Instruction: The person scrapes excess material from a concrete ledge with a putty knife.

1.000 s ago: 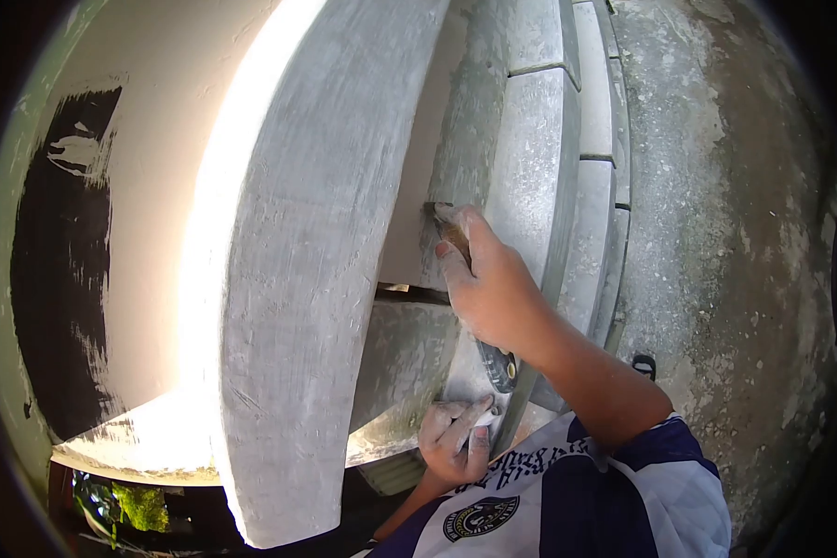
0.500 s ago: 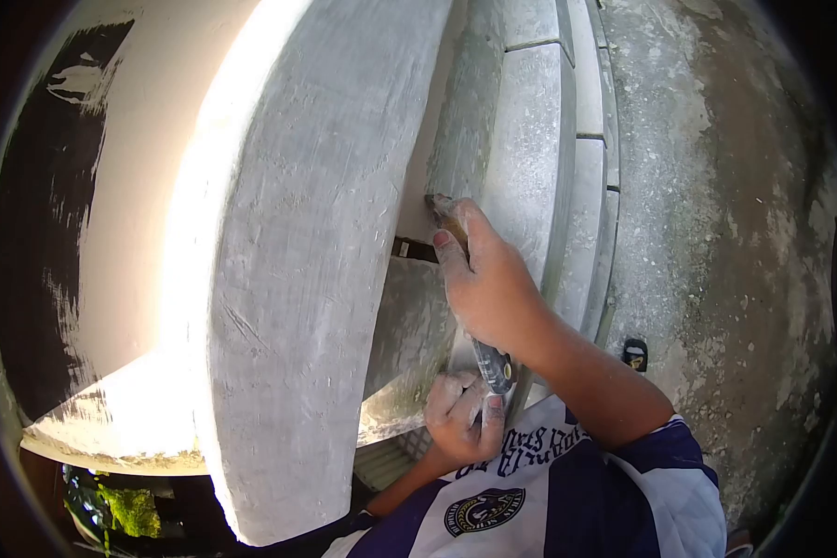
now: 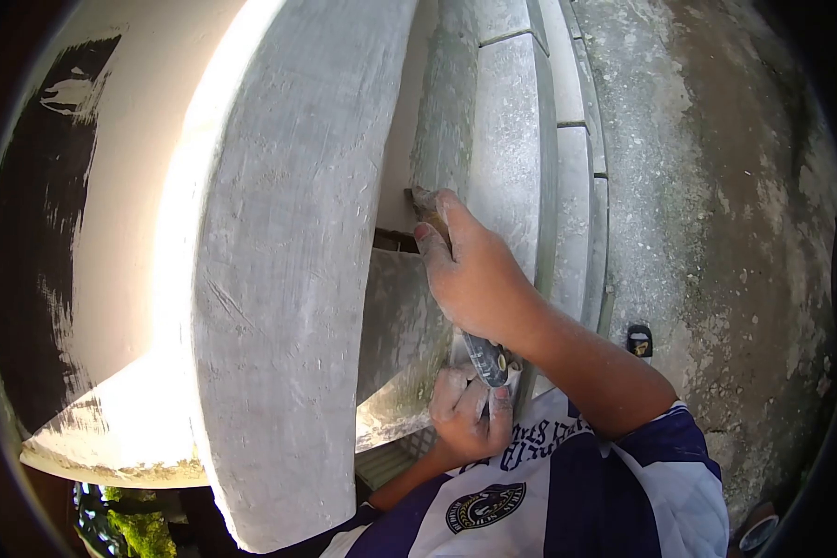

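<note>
Head view, the only one. Right hand (image 3: 474, 279) reaches up and forward from the lower right, forearm bare and running diagonally back to a blue and white jersey sleeve (image 3: 660, 474). Its fingers are wrapped tight round a hand tool (image 3: 485, 358), fist closed. The tool's dark handle end pokes out below the heel of the hand; its working tip (image 3: 425, 200) shows just past the knuckles and touches the grey plastered moulding (image 3: 507, 158), right at the edge of a recess. What kind of tip it is cannot be made out: it is small, dust-coated and mostly covered by the fingers.

Left hand (image 3: 470, 414) sits lower, directly under the right one, wrist bent up from the chest. Its fingers are curled, white with dust, and their tips meet the butt of the tool's handle. Whether they pinch the handle or only rest against it I cannot tell; the palm is turned away.

A wide curved grey pillar (image 3: 288, 279) fills the middle of the frame and hides most of the recess behind it. A pale ledge (image 3: 130, 437) juts out at lower left, overexposed. Left of that, a cream wall (image 3: 130, 186) with a black painted patch (image 3: 28, 279). Right side shows a weathered, stained concrete surface (image 3: 716, 232), with a small dark object (image 3: 639, 341) on it, too small to identify. Fisheye edges cut off all 4 corners. Green foliage (image 3: 139, 530) shows at the bottom left, blurred.
</note>
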A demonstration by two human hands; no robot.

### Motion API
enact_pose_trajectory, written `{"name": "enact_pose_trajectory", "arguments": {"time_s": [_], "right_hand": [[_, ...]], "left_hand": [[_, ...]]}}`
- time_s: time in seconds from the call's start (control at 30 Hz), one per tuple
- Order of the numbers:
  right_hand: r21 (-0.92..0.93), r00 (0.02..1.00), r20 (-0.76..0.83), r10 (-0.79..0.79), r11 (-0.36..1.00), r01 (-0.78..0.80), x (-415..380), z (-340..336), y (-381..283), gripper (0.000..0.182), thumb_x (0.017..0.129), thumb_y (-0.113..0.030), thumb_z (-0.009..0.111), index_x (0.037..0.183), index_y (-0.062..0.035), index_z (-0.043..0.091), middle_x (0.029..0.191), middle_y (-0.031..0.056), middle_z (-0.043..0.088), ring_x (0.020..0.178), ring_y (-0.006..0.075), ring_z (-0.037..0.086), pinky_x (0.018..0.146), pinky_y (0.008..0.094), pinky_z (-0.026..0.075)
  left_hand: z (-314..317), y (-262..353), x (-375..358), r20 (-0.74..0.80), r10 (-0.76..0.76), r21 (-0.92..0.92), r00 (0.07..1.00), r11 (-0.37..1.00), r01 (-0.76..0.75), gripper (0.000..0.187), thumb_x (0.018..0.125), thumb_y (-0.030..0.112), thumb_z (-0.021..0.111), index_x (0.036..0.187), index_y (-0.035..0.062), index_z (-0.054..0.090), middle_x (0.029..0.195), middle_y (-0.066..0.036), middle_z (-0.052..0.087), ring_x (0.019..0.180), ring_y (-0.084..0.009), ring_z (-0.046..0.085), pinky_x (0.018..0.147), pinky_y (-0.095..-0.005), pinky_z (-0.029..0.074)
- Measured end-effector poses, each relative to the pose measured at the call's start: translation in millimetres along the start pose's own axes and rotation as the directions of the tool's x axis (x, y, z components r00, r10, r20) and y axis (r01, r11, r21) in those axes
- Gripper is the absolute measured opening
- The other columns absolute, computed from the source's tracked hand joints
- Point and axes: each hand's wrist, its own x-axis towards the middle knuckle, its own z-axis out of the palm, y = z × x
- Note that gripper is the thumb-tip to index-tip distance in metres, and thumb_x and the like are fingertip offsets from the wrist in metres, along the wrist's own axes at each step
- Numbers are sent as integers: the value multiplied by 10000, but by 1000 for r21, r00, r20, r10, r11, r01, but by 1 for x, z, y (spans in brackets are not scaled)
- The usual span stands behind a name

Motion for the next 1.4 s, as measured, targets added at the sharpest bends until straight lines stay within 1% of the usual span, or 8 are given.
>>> {"name": "enact_pose_trajectory", "arguments": {"time_s": [0.07, 0.27, 0.47, 0.57, 0.77, 0.97, 1.07, 1.4], "right_hand": [[1, 997, -34, -76, 997, 76, -8, 4, 6, 431, 1056, -179, 546, 1389, 89, 484, 931, 382, 693, 925, 540, 704, 825, 535, 546], [12, 1000, -8, 29, 1000, -29, 10, -3, 0, 413, 1059, -181, 550, 1395, 55, 504, 1024, 396, 687, 987, 541, 694, 858, 528, 544], [-73, 994, -82, -78, 995, 72, -2, 3, 7, 416, 1058, -195, 549, 1398, 44, 522, 1029, 382, 696, 1003, 533, 696, 864, 526, 540], [99, 985, 51, 163, 981, -168, 27, -19, -19, 411, 1056, -180, 547, 1401, 43, 516, 1021, 384, 691, 992, 537, 691, 857, 525, 542], [-48, 994, -9, -107, 993, 107, 3, -2, 13, 379, 1052, -168, 537, 1373, 34, 532, 936, 365, 694, 896, 531, 699, 798, 535, 543], [-19, 995, -70, -69, 997, 68, 26, -9, 2, 378, 1046, -144, 549, 1386, 18, 516, 869, 356, 687, 842, 536, 695, 765, 560, 530], [4, 997, 1, -79, 997, 79, 3, -6, 5, 361, 1045, -132, 550, 1375, 11, 524, 846, 343, 686, 821, 535, 692, 751, 557, 527], [27, 995, 45, -93, 995, 92, -22, -18, 20, 325, 1058, -169, 586, 1326, 7, 538, 820, 294, 697, 737, 449, 710, 699, 489, 523]], "left_hand": [[0, 1, 2, -10, 1, -12, 1000, 1000, -2, 201, 812, 44, 701, 999, -24, 730, 965, -190, 657, 780, -362, 614, 672, -424, 506], [5, -2, 0, -62, 30, -12, 998, 999, -31, 219, 815, 43, 702, 1021, -22, 738, 973, -187, 660, 784, -357, 616, 677, -421, 508], [3, 0, 1, -37, 21, 2, 999, 1000, -21, 240, 812, 40, 707, 1042, -18, 744, 957, -173, 653, 789, -343, 621, 693, -414, 516], [5, 4, 3, -31, -42, -51, 999, 998, 40, 229, 902, 109, 639, 1039, -32, 755, 926, -196, 640, 814, -343, 589, 726, -404, 480], [6, -5, -6, -30, 5, 3, 1000, 1000, -5, 307, 908, 127, 645, 1143, -29, 768, 909, -184, 639, 809, -324, 594, 729, -400, 486], [3, 6, 3, -10, -53, -13, 999, 999, 53, 224, 912, 123, 646, 1034, -32, 752, 899, -193, 630, 790, -335, 584, 705, -406, 475], [5, -5, -3, -38, 38, 4, 999, 999, -38, 248, 818, 53, 701, 1044, -42, 735, 927, -197, 638, 757, -362, 614, 658, -431, 512], [4, 1, 0, -32, -22, -20, 999, 1000, 22, 257, 853, 97, 677, 1056, -43, 749, 887, -192, 622, 752, -339, 588, 663, -411, 485]]}}
